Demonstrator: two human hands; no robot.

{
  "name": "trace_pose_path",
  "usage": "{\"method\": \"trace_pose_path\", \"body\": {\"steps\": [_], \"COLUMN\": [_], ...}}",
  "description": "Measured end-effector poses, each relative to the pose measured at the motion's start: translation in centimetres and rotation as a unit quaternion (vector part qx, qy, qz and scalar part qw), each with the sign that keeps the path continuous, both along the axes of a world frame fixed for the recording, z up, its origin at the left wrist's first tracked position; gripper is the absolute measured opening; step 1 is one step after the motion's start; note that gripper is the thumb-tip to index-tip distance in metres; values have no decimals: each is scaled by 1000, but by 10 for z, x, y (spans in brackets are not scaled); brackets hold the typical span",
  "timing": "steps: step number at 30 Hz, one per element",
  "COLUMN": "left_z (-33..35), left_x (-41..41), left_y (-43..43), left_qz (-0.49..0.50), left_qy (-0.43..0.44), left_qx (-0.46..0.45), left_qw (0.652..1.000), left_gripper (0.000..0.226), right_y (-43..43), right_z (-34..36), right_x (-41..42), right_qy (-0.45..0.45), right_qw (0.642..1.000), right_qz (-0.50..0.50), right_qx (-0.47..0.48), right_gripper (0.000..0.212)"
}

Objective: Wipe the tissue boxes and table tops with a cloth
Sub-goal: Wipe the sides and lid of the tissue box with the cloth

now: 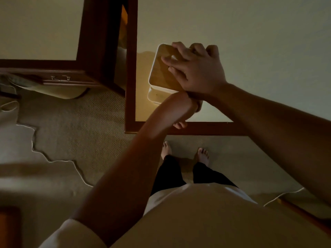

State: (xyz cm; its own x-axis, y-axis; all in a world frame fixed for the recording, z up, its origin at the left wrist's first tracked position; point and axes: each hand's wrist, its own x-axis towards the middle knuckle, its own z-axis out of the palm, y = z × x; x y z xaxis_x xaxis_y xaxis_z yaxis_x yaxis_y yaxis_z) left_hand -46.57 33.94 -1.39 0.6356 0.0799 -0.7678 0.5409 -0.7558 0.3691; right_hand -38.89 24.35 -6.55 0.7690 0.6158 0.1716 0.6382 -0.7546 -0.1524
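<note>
Person standing barefoot, feet (203, 155) on carpet floor (89, 122), toes just short of the surface's dark wood rim. White cable (53, 159) snaking across the floor on the left.

L grip (180, 110) reaching up from lower left, sitting at the near end of the tissue box (163, 72), tucked under the R wrist. Mostly hidden; a few curled fingers (180, 125) peeking out below the wrist. Can't tell if it's clamping anything.

Surface (259, 42) showing a pale top w/ wood frame. Box sitting near its front-left corner: white body, wood-look lid. Can't tell if it's resting flat or being lifted.

R grip (195, 68) coming in from the right, lying on top of the lid. Two fingers stretching flat across the wood, the rest bending at the far edge, so it's clasping the box from above.

Further back on the left: second dark wood unit w/ drawer handle (60, 78), also carrying a pale top.
</note>
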Motion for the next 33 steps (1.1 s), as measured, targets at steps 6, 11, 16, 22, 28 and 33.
{"method": "trace_pose_path", "body": {"steps": [6, 11, 16, 22, 28, 33], "left_z": [-7, -11, -14, -19, -13, -2], "left_x": [-28, -61, -98, -114, -80, -59], "left_y": [21, 47, 95, 64, 17, -4], "left_qz": [-27, 80, 189, 122, 2, -141], "left_qy": [-171, -299, -329, -415, -433, -229], "left_qx": [-90, -128, -168, -138, -23, 127], "left_qw": [981, 942, 910, 891, 901, 955], "left_gripper": [30, 25, 16, 20, 28, 38], "right_y": [-4, -6, -5, -6, -5, -6], "right_z": [1, 3, 4, 2, 2, 3], "right_x": [3, 2, 1, 1, 4, 3], "right_qy": [-2, 6, 12, 7, 10, 9], "right_qw": [1000, 1000, 1000, 1000, 1000, 1000], "right_qz": [9, 17, 16, 9, 10, 9], "right_qx": [2, 0, 1, 7, 5, 7], "right_gripper": [45, 46, 47, 46, 47, 45]}}
